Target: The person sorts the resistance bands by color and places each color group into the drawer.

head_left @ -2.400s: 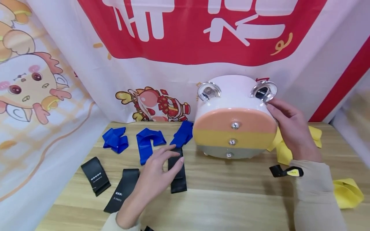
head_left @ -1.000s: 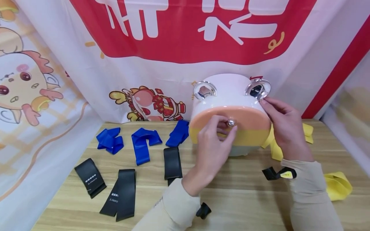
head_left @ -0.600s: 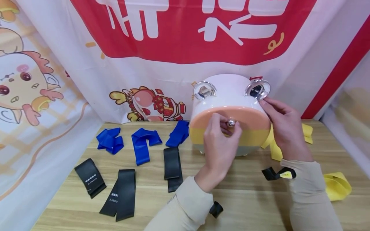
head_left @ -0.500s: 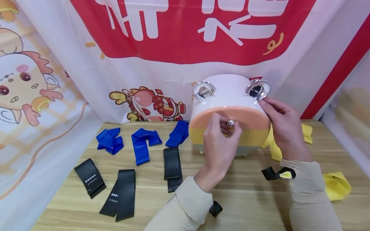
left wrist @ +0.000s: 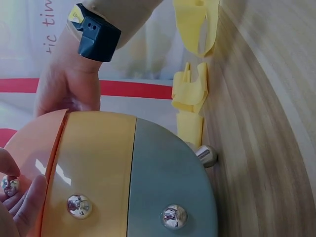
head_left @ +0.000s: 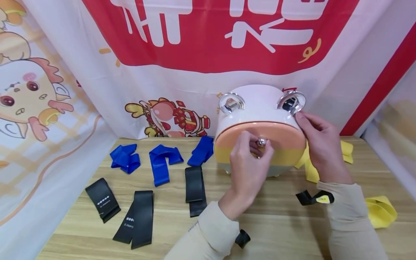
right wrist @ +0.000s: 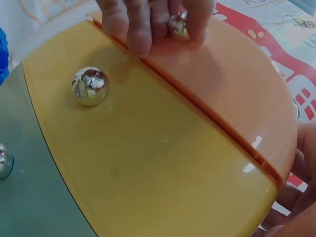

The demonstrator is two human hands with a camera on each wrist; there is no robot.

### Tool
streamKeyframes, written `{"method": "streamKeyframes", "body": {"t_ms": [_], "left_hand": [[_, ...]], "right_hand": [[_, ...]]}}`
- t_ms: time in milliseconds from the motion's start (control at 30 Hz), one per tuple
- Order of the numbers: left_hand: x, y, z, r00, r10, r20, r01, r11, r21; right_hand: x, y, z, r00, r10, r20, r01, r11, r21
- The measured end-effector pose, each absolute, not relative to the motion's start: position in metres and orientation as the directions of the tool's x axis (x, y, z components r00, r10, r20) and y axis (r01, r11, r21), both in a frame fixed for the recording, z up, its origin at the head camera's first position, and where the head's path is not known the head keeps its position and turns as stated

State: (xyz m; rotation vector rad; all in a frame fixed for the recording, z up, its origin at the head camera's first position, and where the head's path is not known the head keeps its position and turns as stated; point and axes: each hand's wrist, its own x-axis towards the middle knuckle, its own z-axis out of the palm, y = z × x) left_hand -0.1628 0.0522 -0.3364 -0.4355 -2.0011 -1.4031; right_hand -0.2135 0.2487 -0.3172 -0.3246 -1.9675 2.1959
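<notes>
A small drawer box [head_left: 260, 104] with a white shell and two silver ring-shaped eyes stands at the back of the table. Its fronts are orange, yellow and grey-green, each with a silver knob. My left hand [head_left: 248, 171] pinches the top knob [head_left: 261, 141] between thumb and fingers. The orange drawer [right wrist: 237, 84] stands slightly proud of the yellow drawer [right wrist: 163, 148], with a narrow orange edge showing between them. My right hand [head_left: 325, 148] grips the box's right side below the silver eye, thumb toward the front; its other fingers are partly hidden behind the shell.
Left of the box lie blue bands [head_left: 165, 159] and black bands [head_left: 143, 218], some printed with white lettering. Yellow bands [head_left: 381, 211] lie to the right, partly behind my right arm. A printed cloth [head_left: 178, 83] hangs close behind the box.
My left hand has moved right from above the bands to the top knob and taken hold of it. The orange drawer has come out slightly. My right hand has stayed at the box's side.
</notes>
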Motion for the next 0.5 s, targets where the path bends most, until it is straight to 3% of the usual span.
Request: {"method": "streamKeyframes", "body": {"t_ms": [300, 500], "left_hand": [[-0.151, 0.049, -0.339, -0.738, -0.066, 0.671, 0.608, 0.367, 0.704], [-0.143, 0.049, -0.341, -0.742, -0.053, 0.668, 0.612, 0.352, 0.708]], "right_hand": [[-0.218, 0.257, -0.321, -0.969, 0.232, -0.085, 0.054, -0.134, -0.989], [-0.224, 0.268, -0.325, -0.984, 0.173, -0.034, 0.013, -0.12, -0.993]]}}
